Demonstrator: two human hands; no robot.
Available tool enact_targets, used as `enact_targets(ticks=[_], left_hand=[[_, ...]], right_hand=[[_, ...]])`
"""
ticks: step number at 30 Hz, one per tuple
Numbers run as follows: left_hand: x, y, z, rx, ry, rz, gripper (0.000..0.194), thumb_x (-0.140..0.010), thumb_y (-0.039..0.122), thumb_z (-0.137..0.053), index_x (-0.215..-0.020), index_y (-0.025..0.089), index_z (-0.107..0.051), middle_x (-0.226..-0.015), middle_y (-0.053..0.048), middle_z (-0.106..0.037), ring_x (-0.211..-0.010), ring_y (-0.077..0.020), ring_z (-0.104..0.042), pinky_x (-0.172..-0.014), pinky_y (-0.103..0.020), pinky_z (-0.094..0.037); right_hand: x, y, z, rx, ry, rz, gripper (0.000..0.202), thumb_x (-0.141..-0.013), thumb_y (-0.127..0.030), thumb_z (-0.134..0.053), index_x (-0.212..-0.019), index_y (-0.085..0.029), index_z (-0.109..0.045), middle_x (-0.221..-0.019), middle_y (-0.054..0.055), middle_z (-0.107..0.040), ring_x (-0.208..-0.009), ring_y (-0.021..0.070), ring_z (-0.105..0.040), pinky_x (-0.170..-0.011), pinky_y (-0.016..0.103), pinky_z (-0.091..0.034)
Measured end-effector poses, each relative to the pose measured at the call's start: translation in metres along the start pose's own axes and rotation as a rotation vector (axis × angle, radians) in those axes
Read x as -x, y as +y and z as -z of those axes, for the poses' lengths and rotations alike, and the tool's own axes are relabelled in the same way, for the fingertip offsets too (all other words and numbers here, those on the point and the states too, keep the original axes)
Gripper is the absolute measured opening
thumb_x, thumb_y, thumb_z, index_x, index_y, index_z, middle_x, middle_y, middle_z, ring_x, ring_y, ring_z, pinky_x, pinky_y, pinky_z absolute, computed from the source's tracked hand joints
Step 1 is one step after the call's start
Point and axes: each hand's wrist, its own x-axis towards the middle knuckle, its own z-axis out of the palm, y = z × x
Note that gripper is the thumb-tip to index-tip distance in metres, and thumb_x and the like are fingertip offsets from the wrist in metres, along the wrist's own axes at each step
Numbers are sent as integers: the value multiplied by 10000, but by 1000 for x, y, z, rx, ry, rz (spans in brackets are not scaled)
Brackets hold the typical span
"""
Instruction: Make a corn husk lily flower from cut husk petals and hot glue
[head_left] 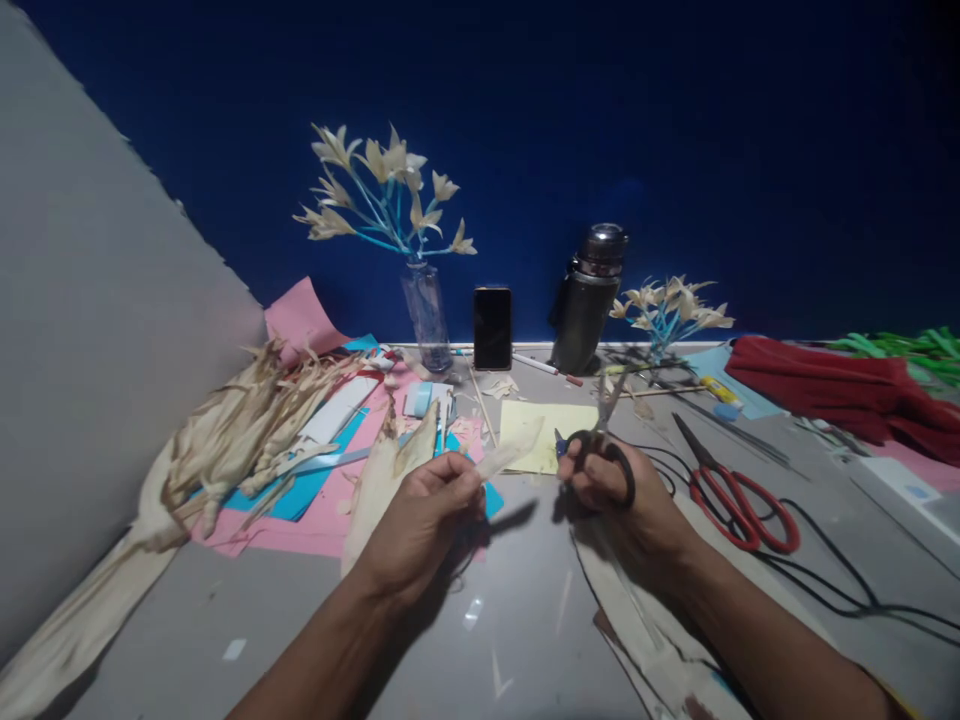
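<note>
In my left hand (431,515) a thin, pale strip of dried corn husk (514,450) is pinched between thumb and fingers, its pointed end toward the right. My right hand (622,495) has its fingers through the black handles of a small pair of scissors (606,405), blades up and parted. The scissors and the husk strip are apart. Behind them lies a yellow paper pad (551,420). Below my right wrist rests a long piece of pale husk (637,610), partly hidden by the forearm. More husk (367,490) lies left of my left hand.
A glass vase (427,320) of husk flowers, a phone (492,330) and a dark flask (589,305) stand along the blue wall. Red-handled scissors (739,505) and a black cord (832,555) lie right. A husk bundle (169,490) and pink paper (300,535) lie left.
</note>
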Motion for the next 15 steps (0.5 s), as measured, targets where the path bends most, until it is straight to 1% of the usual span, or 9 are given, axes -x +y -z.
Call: enact_targets(ticks=[2,4,6,8,10,12,15], left_hand=[[-1,5,-4,28,61,-74,258,-745,328,-798,-741,177,-589,-662,-7,-621,-601,-130,-572,-581,-245,-446],[-2,8,-7,26,104,-149,249,-733,317,-808,-732,162,-613,-704,-20,-647,-687,-138,-609,-662,-247,-477],[-2,8,-10,11,131,-199,249,-728,318,-811,-715,151,-626,-741,-37,-679,-743,-150,-633,-732,-258,-493],[-3,4,-12,7,137,-213,253,-729,322,-812,-705,150,-628,-774,-55,-709,-763,-160,-646,-765,-272,-499],[-4,-2,-13,7,127,-209,266,-725,328,-818,-695,149,-624,-798,-63,-724,-744,-154,-645,-755,-272,-501],[-4,-7,-15,6,124,-191,277,-708,322,-835,-694,148,-620,-811,-59,-724,-720,-142,-640,-703,-252,-496],[-4,-11,-16,24,125,-132,288,-691,312,-848,-706,154,-607,-839,-54,-724,-696,-134,-640,-618,-224,-474]], right_hand=[[3,1,0,147,-111,-53,397,-727,-469,-779,-950,-167,-648,-842,51,-665,-581,119,-480,-527,250,-377],[5,2,-3,304,-201,-97,361,-712,-417,-786,-943,-169,-660,-861,57,-670,-669,156,-542,-573,262,-414],[7,3,-6,432,-264,-102,296,-687,-343,-777,-903,-174,-665,-826,34,-649,-705,164,-536,-591,260,-410],[7,3,-10,527,-309,-90,228,-665,-287,-756,-838,-177,-657,-760,0,-603,-684,149,-494,-592,254,-388],[7,3,-12,590,-326,-87,167,-656,-256,-735,-760,-173,-634,-700,-25,-546,-654,131,-443,-592,254,-363],[6,3,-13,613,-327,-84,146,-662,-255,-723,-705,-167,-614,-665,-35,-506,-638,123,-409,-591,259,-344],[6,3,-14,601,-301,-83,140,-666,-262,-726,-702,-156,-640,-665,-28,-522,-642,125,-417,-594,266,-337]])
